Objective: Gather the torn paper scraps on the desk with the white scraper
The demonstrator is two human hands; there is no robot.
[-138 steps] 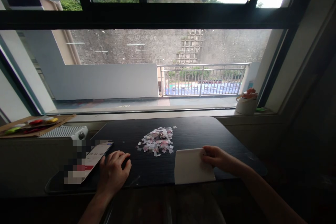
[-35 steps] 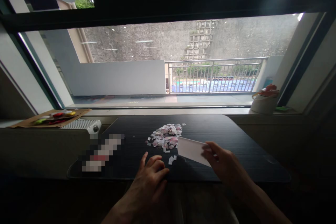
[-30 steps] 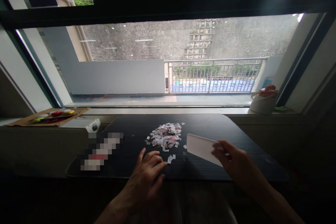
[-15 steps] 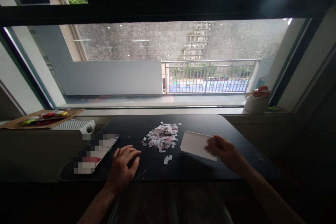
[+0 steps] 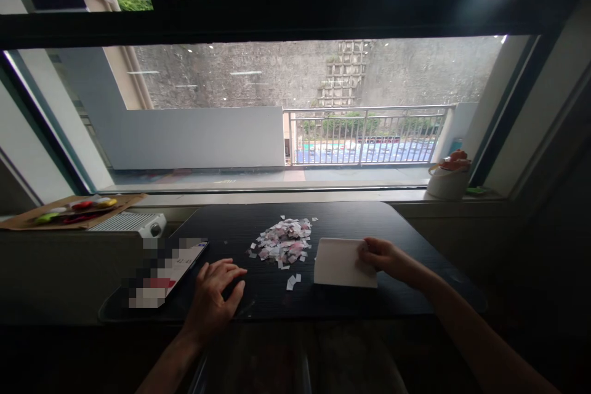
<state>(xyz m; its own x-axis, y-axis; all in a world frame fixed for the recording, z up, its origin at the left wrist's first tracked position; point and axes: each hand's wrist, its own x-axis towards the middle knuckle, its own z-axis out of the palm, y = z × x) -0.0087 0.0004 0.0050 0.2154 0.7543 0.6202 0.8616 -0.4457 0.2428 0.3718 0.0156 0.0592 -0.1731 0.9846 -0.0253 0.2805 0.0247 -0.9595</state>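
Observation:
A pale, stiff rectangular card (image 5: 340, 263) is gripped at its right edge by my right hand (image 5: 385, 257), low over the dark table (image 5: 272, 305). Left of the card lies a heap of small torn paper scraps (image 5: 289, 237), white with some pink. A few loose scraps (image 5: 292, 282) lie apart in front of the heap. My left hand (image 5: 220, 286) rests on the table near its front edge, holding nothing, fingers stretched and thumb apart. Beside it on the left lies a phone-like device (image 5: 187, 261), partly blurred out by blocks.
A white heater-like unit (image 5: 133, 225) and a brown board with colourful items (image 5: 78, 209) stand to the left. On the window sill (image 5: 295, 197) at the right sits a white bucket-shaped container (image 5: 447, 181). A large window rises behind the table.
My right hand has shifted slightly left and turned the card, so its edges now sit squarer to the table. The left hand stays in place; the scraps look unchanged.

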